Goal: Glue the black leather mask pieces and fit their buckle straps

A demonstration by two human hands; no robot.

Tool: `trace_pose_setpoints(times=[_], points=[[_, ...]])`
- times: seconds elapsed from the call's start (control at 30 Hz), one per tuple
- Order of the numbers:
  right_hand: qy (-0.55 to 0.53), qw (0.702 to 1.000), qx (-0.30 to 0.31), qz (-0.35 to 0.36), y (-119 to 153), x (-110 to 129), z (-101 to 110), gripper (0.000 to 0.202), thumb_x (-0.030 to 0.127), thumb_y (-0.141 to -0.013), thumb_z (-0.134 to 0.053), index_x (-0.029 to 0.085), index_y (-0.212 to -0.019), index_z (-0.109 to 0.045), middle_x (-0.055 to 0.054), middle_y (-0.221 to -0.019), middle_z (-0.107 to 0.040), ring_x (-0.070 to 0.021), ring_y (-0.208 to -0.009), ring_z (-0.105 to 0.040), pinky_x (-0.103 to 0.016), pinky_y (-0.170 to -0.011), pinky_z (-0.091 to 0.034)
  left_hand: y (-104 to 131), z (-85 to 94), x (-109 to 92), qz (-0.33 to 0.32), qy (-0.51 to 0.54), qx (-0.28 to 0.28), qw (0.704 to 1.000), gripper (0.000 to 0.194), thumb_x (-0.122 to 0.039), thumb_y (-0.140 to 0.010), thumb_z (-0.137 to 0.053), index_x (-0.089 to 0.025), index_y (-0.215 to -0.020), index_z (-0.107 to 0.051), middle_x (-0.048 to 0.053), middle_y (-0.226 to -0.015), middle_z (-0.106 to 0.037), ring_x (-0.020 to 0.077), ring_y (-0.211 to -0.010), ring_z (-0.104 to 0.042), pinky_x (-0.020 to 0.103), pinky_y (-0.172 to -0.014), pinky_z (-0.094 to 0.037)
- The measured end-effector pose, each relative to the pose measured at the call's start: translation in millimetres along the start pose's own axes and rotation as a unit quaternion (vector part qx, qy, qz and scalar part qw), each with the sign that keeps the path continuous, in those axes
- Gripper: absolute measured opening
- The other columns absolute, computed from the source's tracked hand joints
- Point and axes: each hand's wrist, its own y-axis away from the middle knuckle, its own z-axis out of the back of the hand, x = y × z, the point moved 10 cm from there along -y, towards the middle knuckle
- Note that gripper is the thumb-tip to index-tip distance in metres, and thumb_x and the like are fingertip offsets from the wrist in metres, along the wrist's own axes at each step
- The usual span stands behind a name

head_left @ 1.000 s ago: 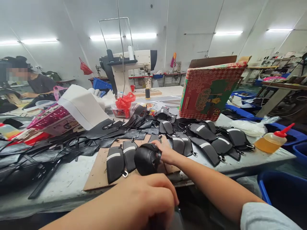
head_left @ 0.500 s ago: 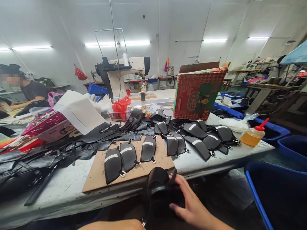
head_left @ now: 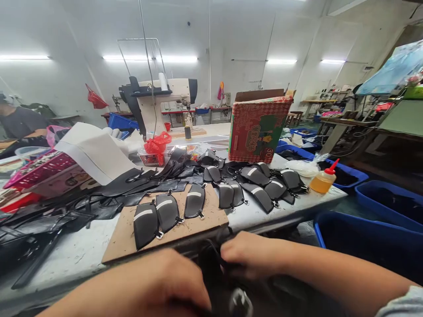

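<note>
My right hand (head_left: 244, 252) is closed, its fingers pinching a dark black leather-like piece (head_left: 210, 264) below the table's front edge. My left hand (head_left: 175, 279) comes in low beside it, fingers curled down toward the same piece; its fingertips are hidden and blurred. A blurred silvery metal fitting (head_left: 240, 303) shows beneath my hands. Just beyond, a brown board (head_left: 120, 237) lies on the table, carrying three black curved padded pieces (head_left: 146, 225) with white strips and metal rings. More such pieces (head_left: 254, 175) are heaped to the right of the board.
Black strips (head_left: 122, 182) spread over the left of the table. Behind stand a sewing machine (head_left: 178, 91) and a red-green carton (head_left: 256, 132). An amber bottle with a red nozzle (head_left: 322, 181) is near the right corner. Blue bins (head_left: 319, 233) line the right. A co-worker (head_left: 21, 123) sits far left.
The view has turned to the right, so the table slides left in it. My left hand has risen into sight, and my right hand, spread before, has closed on the black piece.
</note>
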Motion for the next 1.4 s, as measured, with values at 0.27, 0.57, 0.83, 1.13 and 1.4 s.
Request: trace_pose_setpoints(times=[0.27, 0.57, 0.83, 1.13, 1.4], points=[[-0.417, 0.845, -0.266, -0.202, 8, -41, 16, 0.021, 0.03, -0.075, -0.06, 0.015, -0.089, -0.066, -0.004, -0.082, -0.067, -0.0173, -0.076, -0.06, -0.029, -0.07, -0.046, 14, 15.2, 56, 0.176, -0.067, -0.124, 0.974, 0.014, -0.021, -0.078, -0.051, -0.023, -0.084, -0.063, -0.005, -0.08, -0.064, 0.014, -0.074, -0.057, 0.019, -0.065, -0.041], [-0.153, 0.958, -0.197, -0.142, -1, 3, 10, 0.016, 0.016, -0.084, -0.047, 0.015, -0.08, -0.063, -0.004, -0.071, -0.058, -0.0154, -0.068, -0.051, -0.026, -0.063, -0.04, 15, -0.5, 84, 0.197, 0.04, -0.216, 0.955, 0.015, -0.032, -0.077, -0.051, -0.021, -0.078, -0.062, -0.002, -0.076, -0.063, 0.0166, -0.075, -0.056, 0.024, -0.07, -0.04], [-0.2, 0.941, -0.22, -0.161, 3, 4, 15, 0.018, 0.01, -0.078, -0.049, 0.015, -0.084, -0.066, -0.005, -0.075, -0.064, -0.0147, -0.07, -0.056, -0.025, -0.064, -0.041, 17, -7.2, 89, 0.198, 0.079, -0.249, 0.945, 0.008, -0.026, -0.073, -0.055, -0.023, -0.08, -0.052, -0.003, -0.077, -0.061, 0.0167, -0.077, -0.058, 0.025, -0.072, -0.043], [-0.182, 0.943, -0.233, -0.156, 4, 7, 20, 0.02, 0.009, -0.076, -0.048, 0.014, -0.085, -0.064, -0.005, -0.075, -0.063, -0.015, -0.07, -0.055, -0.026, -0.065, -0.042, 21, -6.7, 90, 0.204, 0.039, -0.259, 0.943, 0.005, -0.028, -0.075, -0.053, -0.023, -0.075, -0.052, -0.003, -0.072, -0.059, 0.0155, -0.073, -0.057, 0.023, -0.067, -0.044], [-0.143, 0.955, -0.217, -0.145, 0, 12, 23, 0.019, 0.007, -0.078, -0.044, 0.015, -0.082, -0.06, -0.005, -0.074, -0.058, -0.0171, -0.071, -0.05, -0.029, -0.063, -0.042, 21, -3.9, 88, 0.198, 0.025, -0.251, 0.947, 0.006, -0.028, -0.077, -0.053, -0.023, -0.075, -0.052, -0.003, -0.072, -0.06, 0.0157, -0.072, -0.057, 0.023, -0.066, -0.045]])
